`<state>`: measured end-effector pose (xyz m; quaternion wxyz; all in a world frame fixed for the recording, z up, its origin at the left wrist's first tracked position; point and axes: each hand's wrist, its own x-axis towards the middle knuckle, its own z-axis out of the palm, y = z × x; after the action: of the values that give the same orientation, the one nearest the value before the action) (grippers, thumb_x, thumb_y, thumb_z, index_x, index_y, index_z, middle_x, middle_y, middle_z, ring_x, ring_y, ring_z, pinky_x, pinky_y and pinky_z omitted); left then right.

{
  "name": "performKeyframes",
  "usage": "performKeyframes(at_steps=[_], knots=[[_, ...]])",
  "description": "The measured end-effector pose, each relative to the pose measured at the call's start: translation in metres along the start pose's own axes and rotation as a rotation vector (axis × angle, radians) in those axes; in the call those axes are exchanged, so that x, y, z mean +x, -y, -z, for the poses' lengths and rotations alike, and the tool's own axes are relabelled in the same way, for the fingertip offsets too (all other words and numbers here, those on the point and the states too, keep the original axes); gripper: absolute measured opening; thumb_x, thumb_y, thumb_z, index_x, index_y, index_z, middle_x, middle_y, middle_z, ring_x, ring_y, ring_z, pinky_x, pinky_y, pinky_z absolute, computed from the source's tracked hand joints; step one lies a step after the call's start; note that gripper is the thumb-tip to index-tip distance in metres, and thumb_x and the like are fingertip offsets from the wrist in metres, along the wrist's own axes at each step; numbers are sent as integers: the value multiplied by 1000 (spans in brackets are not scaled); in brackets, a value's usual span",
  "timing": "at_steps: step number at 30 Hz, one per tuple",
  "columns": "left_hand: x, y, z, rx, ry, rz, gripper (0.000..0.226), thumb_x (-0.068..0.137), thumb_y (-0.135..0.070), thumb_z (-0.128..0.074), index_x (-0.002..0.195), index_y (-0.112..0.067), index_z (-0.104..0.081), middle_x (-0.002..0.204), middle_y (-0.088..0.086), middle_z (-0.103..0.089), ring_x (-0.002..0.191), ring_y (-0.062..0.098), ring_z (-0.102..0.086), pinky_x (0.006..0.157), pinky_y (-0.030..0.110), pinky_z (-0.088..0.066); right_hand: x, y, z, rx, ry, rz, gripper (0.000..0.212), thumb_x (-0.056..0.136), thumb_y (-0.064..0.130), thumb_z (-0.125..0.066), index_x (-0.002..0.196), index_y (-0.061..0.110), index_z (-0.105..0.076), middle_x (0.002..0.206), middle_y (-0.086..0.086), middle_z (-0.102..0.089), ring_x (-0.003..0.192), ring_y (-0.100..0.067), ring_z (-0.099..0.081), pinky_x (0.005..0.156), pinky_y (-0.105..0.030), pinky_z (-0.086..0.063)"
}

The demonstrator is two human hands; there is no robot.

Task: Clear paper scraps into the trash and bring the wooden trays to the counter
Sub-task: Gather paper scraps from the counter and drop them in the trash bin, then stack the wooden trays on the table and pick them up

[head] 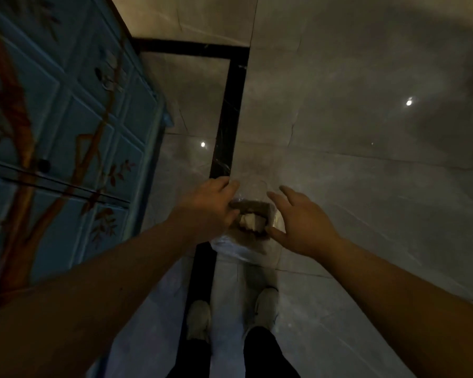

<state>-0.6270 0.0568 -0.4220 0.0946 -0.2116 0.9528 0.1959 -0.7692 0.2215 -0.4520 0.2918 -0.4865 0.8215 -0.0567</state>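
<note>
A small brown trash bin (pixel 254 206) stands on the floor below me, lined with a clear plastic bag (pixel 241 248). White paper scraps (pixel 253 222) lie inside it. My left hand (pixel 209 210) is at the bin's left rim, fingers and thumb closed around the edge of the bag. At the right rim my right hand (pixel 302 222) hovers with its fingers spread, holding nothing, its thumb touching the bag. No wooden tray is in view.
A blue painted cabinet (pixel 66 126) with branch motifs stands close on my left. The floor is glossy grey tile (pixel 366 186) with a black inlay strip (pixel 227 126) running past the bin. My two feet in pale shoes (pixel 265 309) stand just behind the bin.
</note>
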Motion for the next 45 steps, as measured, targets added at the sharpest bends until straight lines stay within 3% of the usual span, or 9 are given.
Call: performKeyframes(at_steps=[3,11,15,18,23,28,38,45], knots=[[-15,-22,62,3,36,-37,65,91,-42,-50,146,-18,-26,153,9,-31,138,27,-30,109,40,-31,-29,26,60,-138,-59,20,81,83,57,-55,150,24,-22,160,-15,-20,143,-35,-25,111,-49,-30],[-42,-84,246,379,-251,-413,68,84,-43,-58,140,-12,-37,142,18,-46,126,35,-47,99,44,-44,-130,91,222,-340,-398,-89,83,82,57,-56,150,23,-23,158,-17,-24,140,-36,-30,109,-49,-30],[-59,-132,311,501,-356,-601,68,78,-44,-63,134,-11,-44,134,19,-54,119,36,-54,94,45,-48,-195,109,274,-430,-497,-206,84,82,60,-53,150,25,-18,160,-16,-19,143,-35,-23,112,-49,-26],[-77,-186,340,536,-383,-732,67,82,-46,-58,137,-13,-42,138,16,-51,123,34,-50,98,44,-44,-261,112,300,-459,-564,-338,81,86,60,-49,151,27,-13,161,-14,-12,146,-33,-15,117,-51,-20],[-102,-282,356,571,-401,-983,65,89,-44,-50,144,-15,-28,149,15,-36,134,33,-36,108,43,-33,-369,97,318,-488,-653,-539,80,86,61,-48,150,31,-11,163,-8,-10,148,-29,-11,118,-49,-14],[-127,-387,347,576,-445,-1117,67,92,-48,-43,147,-20,-16,155,10,-26,140,28,-25,114,43,-24,-473,66,314,-488,-710,-749,83,84,65,-48,150,34,-8,163,-6,-11,148,-27,-12,118,-48,-14],[-190,-648,276,538,-490,-1428,64,92,-49,-43,146,-23,-21,152,7,-33,138,25,-31,112,42,-28,-709,-33,285,-490,-755,-1058,80,86,61,-46,152,29,-12,161,-10,-17,146,-29,-19,117,-48,-19],[-222,-782,226,524,-412,-1594,63,94,-47,-39,148,-22,-16,156,7,-24,141,24,-24,115,44,-26,-828,-96,263,-463,-764,-1224,81,86,65,-42,151,30,-9,161,-10,-17,145,-30,-19,117,-49,-21]])
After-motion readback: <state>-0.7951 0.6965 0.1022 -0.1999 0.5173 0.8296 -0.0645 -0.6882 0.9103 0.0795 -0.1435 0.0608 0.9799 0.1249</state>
